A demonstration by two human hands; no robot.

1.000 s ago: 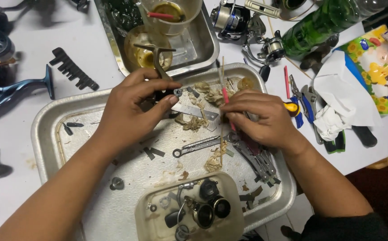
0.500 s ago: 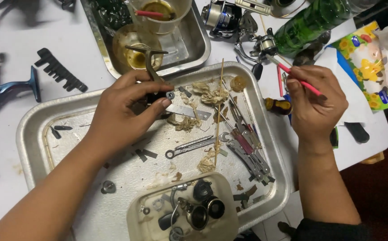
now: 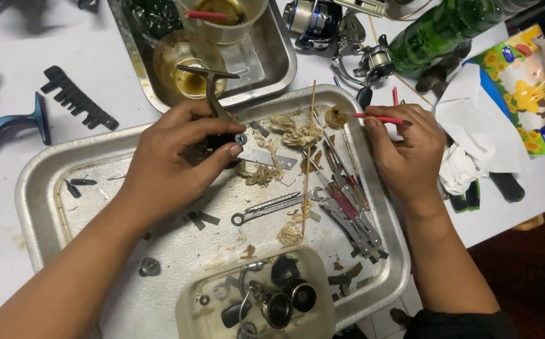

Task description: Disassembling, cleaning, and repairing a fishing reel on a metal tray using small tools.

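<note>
My left hand (image 3: 172, 160) hovers over a large metal tray (image 3: 40, 188) and pinches a small dark reel part with a toothed gear (image 3: 240, 139) showing at its fingertips. My right hand (image 3: 404, 147) is at the tray's right rim and grips a thin red-handled brush (image 3: 376, 117), its tip pointing left toward a small round cup of brown grease (image 3: 336, 116). In the tray lie a flat wrench (image 3: 272, 207), a multi-tool with pliers (image 3: 351, 220), a wooden skewer (image 3: 310, 144) and dirty wads of paper (image 3: 288, 132).
A plastic tub of reel parts (image 3: 266, 301) sits at the tray's near edge. Behind stands a smaller metal tray (image 3: 278, 56) with cups of oily liquid. Fishing reels (image 3: 322, 22), a green bottle (image 3: 435, 31), white tissue (image 3: 473, 125) and a black comb-like piece (image 3: 74, 97) lie around.
My right hand lifted from the tools in the tray, picked up the red-handled brush and now brings its tip down to the grease cup. My left hand stays holding the part.
</note>
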